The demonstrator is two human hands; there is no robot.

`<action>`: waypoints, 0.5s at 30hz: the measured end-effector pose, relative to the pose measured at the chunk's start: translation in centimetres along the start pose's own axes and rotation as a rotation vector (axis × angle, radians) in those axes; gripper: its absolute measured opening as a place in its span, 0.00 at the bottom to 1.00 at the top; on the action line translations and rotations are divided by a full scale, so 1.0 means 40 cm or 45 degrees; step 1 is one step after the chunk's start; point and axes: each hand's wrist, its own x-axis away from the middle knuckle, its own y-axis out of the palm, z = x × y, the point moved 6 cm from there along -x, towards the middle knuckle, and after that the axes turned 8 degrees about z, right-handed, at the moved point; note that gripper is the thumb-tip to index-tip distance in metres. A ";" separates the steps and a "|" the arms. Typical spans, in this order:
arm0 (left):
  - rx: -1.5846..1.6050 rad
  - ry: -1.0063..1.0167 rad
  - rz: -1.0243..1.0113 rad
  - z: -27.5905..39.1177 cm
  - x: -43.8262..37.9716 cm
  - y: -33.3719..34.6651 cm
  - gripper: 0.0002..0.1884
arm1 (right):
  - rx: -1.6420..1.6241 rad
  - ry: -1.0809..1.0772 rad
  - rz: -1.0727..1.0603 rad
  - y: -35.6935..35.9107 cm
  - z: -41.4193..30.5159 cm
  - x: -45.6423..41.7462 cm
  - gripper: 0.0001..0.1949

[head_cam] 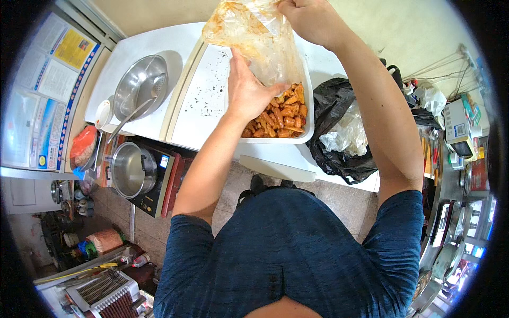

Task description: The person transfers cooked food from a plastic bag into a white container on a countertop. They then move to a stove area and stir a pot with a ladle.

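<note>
A clear plastic bag [274, 55], smeared with orange-brown sauce, hangs over a white rectangular tray [310, 119]. My right hand [310, 20] pinches the bag's upper part, close to the wall. Lower down, my left hand [250, 89] holds the bag from the left, its thumb across the front and its fingers partly hidden behind the plastic. Glossy, sauce-coated food pieces [280, 117] fill the visible near part of the tray, just below the bag. The bag covers the tray's far part, so what lies there is hidden.
Left on the white table [195, 123] stands a steel bowl [139, 89] with a ladle [133, 119]. A pot [133, 170] sits on an induction cooker [153, 198]. Right of the tray lies a black plastic bag [332, 103] with crumpled clear plastic [350, 131] in it.
</note>
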 end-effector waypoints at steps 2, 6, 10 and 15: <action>0.181 -0.159 -0.051 -0.069 -0.007 0.040 0.42 | -0.030 0.010 -0.011 0.001 0.010 -0.003 0.12; 0.225 -0.113 -0.054 -0.092 -0.034 0.032 0.22 | 0.074 0.027 0.009 -0.013 0.046 -0.004 0.13; 0.276 -0.140 -0.047 -0.094 -0.063 0.009 0.19 | -0.020 0.129 0.044 -0.024 0.067 -0.001 0.13; 0.478 -0.267 -0.065 -0.104 -0.069 -0.013 0.15 | -0.052 0.161 0.041 -0.043 0.043 0.005 0.13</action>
